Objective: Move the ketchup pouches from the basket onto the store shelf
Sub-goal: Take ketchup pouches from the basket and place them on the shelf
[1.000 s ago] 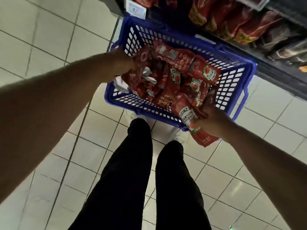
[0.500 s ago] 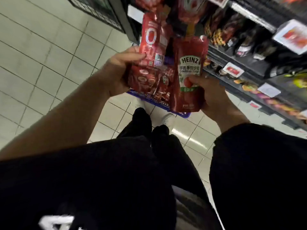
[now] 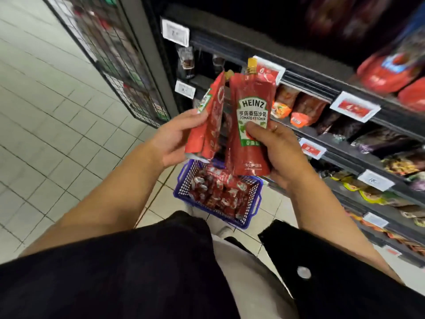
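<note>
My right hand (image 3: pixel 278 155) grips a red Heinz ketchup pouch (image 3: pixel 250 125) upright, its label facing me and my thumb across the front. My left hand (image 3: pixel 174 137) holds a small bunch of red ketchup pouches (image 3: pixel 209 120) edge-on, just left of the Heinz pouch. Both hands are raised at chest height in front of the dark store shelf (image 3: pixel 322 88). Below them on the floor stands the blue plastic basket (image 3: pixel 184 180) with several more red pouches (image 3: pixel 218 192) inside.
The shelving runs along the right, with price tags (image 3: pixel 355 106) on its edges and red and dark packets (image 3: pixel 299 107) on several levels. A black wire-mesh rack (image 3: pixel 110 54) stands at the shelf's left end. Pale tiled floor (image 3: pixel 46 134) spreads to the left.
Both hands lifted pouches out of the basket and raised them towards the shelf. The view tilted up from the basket to the shelf, and the basket now sits lower and smaller in view.
</note>
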